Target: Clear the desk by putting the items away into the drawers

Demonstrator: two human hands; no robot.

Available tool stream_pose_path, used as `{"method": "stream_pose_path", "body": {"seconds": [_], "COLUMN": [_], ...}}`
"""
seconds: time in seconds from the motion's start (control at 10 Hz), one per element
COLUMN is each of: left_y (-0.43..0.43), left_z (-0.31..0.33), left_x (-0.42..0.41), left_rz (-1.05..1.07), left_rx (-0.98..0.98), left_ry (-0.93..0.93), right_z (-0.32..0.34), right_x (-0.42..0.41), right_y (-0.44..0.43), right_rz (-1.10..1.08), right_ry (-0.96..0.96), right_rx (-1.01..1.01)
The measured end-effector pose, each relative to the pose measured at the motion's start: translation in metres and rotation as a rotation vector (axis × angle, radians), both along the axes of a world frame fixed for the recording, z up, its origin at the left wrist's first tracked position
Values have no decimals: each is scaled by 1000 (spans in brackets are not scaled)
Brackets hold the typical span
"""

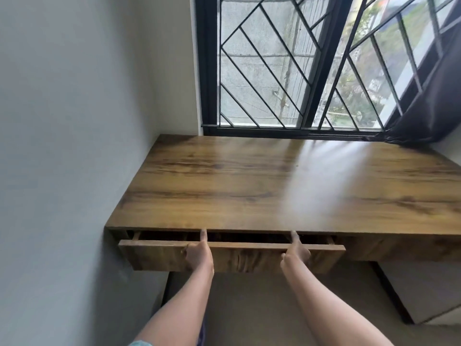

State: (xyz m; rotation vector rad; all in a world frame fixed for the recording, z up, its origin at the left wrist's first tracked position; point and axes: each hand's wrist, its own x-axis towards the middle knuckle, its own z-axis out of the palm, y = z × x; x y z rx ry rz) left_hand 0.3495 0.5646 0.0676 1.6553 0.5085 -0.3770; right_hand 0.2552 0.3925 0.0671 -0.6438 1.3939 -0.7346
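Note:
A wooden desk (274,186) stands under a window, and nothing lies on its top. Its left drawer (239,258) is pulled out a little, leaving a dark gap behind the front panel; what is inside is hidden. My left hand (198,253) holds the drawer front near its left third, with one digit reaching over the top edge into the gap. My right hand (296,250) holds the front near its right third in the same way.
A grey wall (74,146) runs close along the desk's left side. The barred window (287,66) is behind the desk, with a dark curtain (429,116) bunched at the back right corner. A second drawer front (399,248) sits to the right. A white unit (424,290) stands under the desk.

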Motion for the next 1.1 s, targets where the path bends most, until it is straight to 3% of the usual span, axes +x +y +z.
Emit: {"method": "stream_pose_path", "body": {"seconds": [0.5, 1.0, 1.1], "left_y": [-22, -58, -94], "left_z": [-3, 38, 58], "left_x": [22, 8, -9], "left_rz": [14, -52, -125], "left_rx": [65, 58, 85], "left_ry": [-29, 122, 113], "right_z": [-16, 42, 65], "right_x": [37, 2, 1], "right_y": [-26, -40, -55], "right_rz": [58, 624, 729], "right_ry": [124, 516, 475], "right_rx": [-25, -260, -310]}}
